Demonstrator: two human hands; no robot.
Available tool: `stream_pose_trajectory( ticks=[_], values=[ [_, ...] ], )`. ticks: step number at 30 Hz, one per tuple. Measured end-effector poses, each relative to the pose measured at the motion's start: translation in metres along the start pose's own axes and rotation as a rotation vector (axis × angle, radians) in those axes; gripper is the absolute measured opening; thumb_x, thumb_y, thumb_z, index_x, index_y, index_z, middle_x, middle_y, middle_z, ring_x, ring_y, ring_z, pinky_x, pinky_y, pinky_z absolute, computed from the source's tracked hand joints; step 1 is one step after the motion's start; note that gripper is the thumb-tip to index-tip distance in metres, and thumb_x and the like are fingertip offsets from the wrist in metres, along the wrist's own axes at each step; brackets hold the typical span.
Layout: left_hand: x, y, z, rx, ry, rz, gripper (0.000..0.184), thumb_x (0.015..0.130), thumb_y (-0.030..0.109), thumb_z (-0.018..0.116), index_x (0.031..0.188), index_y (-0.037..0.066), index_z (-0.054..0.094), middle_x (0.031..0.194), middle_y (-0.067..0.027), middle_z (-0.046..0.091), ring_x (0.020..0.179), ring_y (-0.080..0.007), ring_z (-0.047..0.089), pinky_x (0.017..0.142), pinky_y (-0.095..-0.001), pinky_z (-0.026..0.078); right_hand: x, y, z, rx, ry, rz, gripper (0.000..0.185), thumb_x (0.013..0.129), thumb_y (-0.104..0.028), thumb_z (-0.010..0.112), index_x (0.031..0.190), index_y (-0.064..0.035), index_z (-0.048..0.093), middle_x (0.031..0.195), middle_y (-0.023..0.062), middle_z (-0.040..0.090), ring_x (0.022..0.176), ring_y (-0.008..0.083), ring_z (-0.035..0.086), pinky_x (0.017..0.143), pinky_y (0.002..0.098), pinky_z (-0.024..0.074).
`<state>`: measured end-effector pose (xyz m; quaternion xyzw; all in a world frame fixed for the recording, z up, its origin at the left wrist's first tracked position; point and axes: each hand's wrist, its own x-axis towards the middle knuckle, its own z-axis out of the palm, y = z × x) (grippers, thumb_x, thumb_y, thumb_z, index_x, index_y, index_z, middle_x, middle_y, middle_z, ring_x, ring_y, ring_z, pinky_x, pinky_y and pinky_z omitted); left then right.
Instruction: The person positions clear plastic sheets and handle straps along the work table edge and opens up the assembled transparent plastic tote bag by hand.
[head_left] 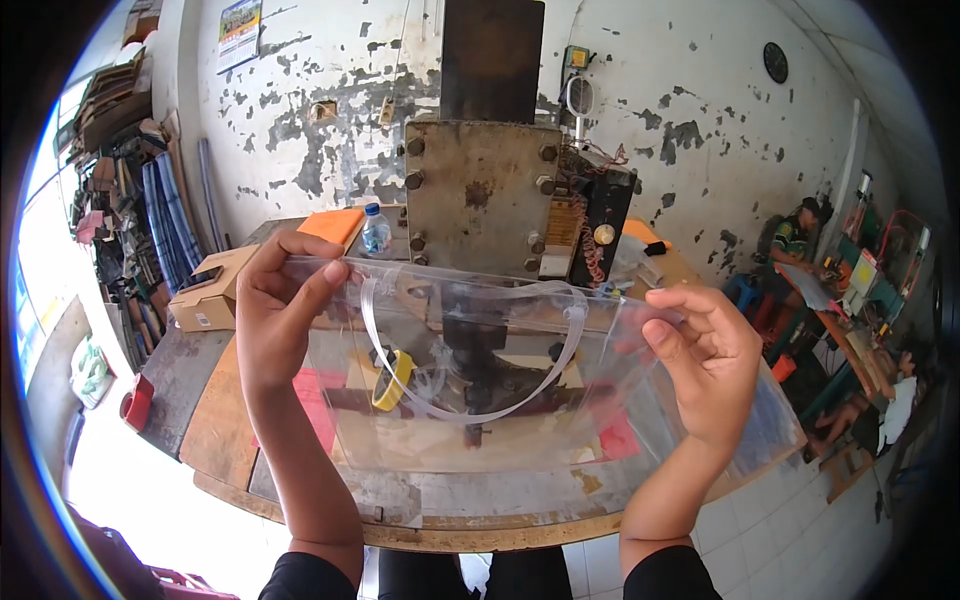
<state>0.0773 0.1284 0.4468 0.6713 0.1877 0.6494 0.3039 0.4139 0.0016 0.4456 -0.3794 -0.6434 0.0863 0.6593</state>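
Between my two hands hangs a clear plastic bag [480,445], held up by its top corners over the worktable. A whitish strap handle [450,412] loops down across its front. My left hand [285,300] pinches the top left corner between thumb and fingers. At the top right corner, my right hand [705,350] has thumb and fingertips closed on the plastic edge. Through the clear sheet I see a yellow tape roll [393,380] and the dark lower part of the press machine [480,200].
A water bottle [376,232] and an orange sheet [333,224] lie behind my left hand. A cardboard box [213,290] with a phone on top is at the left. Another person [797,235] sits at a bench on the far right, and one more is below.
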Motion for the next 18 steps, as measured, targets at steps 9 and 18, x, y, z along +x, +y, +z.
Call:
stream_pose_trajectory(
  ticks=[9, 18],
  values=[
    [-0.010, 0.002, -0.012, -0.007, -0.010, 0.125, 0.021, 0.092, 0.015, 0.072, 0.103, 0.003, 0.060, 0.085, -0.0084, 0.073, 0.078, -0.0101, 0.071, 0.062, -0.0179, 0.047, -0.017, -0.017, 0.005, 0.003, 0.132, -0.189, 0.019, 0.084, 0.010, 0.072, 0.103, 0.0062, 0.069, 0.095, 0.0128, 0.071, 0.082, 0.0168, 0.070, 0.069, 0.0269, 0.0586],
    [-0.010, 0.003, -0.013, 0.057, 0.014, 0.107, 0.020, 0.092, 0.012, 0.071, 0.107, 0.002, 0.061, 0.086, -0.0110, 0.075, 0.072, -0.0055, 0.064, 0.062, -0.0165, 0.041, -0.011, -0.017, 0.011, 0.036, 0.140, -0.159, 0.018, 0.084, 0.003, 0.075, 0.101, 0.0060, 0.071, 0.088, 0.0141, 0.069, 0.076, 0.0173, 0.069, 0.063, 0.0308, 0.0619]
  ],
)
